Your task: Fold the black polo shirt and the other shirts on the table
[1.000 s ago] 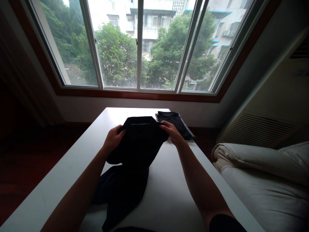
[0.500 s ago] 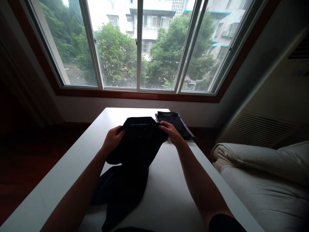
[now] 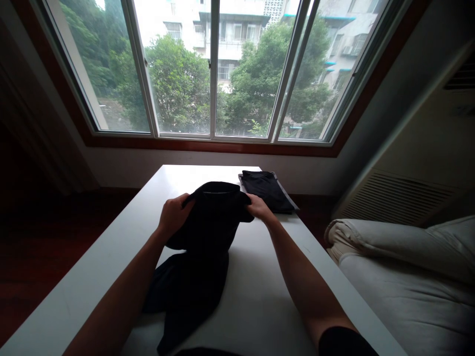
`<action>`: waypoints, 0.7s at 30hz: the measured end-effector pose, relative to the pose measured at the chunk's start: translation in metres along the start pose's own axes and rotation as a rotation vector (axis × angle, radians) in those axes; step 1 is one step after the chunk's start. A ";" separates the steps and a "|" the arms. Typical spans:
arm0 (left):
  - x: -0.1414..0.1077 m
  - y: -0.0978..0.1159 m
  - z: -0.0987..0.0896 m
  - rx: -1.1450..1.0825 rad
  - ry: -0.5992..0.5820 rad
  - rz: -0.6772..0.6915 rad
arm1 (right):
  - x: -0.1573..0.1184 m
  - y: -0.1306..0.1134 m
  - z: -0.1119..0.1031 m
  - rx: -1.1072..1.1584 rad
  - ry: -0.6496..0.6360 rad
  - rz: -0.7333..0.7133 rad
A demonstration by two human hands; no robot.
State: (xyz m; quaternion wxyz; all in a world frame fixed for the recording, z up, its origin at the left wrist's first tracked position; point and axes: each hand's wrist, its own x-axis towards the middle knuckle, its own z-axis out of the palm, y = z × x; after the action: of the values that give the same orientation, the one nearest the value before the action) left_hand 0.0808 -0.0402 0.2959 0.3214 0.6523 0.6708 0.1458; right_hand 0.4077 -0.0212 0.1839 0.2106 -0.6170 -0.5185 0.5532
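A black collared shirt [image 3: 211,222] is held up by its shoulders over a white table [image 3: 267,287]. My left hand [image 3: 175,213] is closed on the shoulder at the left of the collar. On the other side, my right hand [image 3: 259,205] pinches the opposite shoulder. The lower part of the dark cloth trails down onto the table toward me, with a flap spread to the left. Dark folds hide its details. Just beyond my right hand lies a folded dark garment [image 3: 267,192] with a grey edge.
A pale cushioned sofa [image 3: 404,277] stands along the right side of the table. Behind the far table edge are a wall and a wide window [image 3: 213,74]. An appliance with a slatted vent [image 3: 397,198] is at the right, and a curtain [image 3: 40,123] hangs at the left.
The shirt's collar has lowered slightly and shifted to the right, looking more rounded. My right hand has come slightly inward and down, still on the cloth.
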 end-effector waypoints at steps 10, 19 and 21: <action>0.001 -0.021 0.017 0.083 -0.079 -0.007 | 0.011 0.029 -0.004 -0.036 0.346 0.117; 0.002 -0.057 0.033 -0.044 -0.367 -0.009 | 0.013 0.028 -0.011 -0.133 0.453 0.080; 0.003 -0.068 0.035 0.000 -0.453 0.004 | 0.012 0.026 -0.011 -0.227 0.413 0.069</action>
State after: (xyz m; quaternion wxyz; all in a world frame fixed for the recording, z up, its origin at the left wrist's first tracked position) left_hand 0.0498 -0.0525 0.2276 0.4634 0.6697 0.5803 -0.0037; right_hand 0.4266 -0.0170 0.1600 0.2225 -0.7540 -0.5021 0.3603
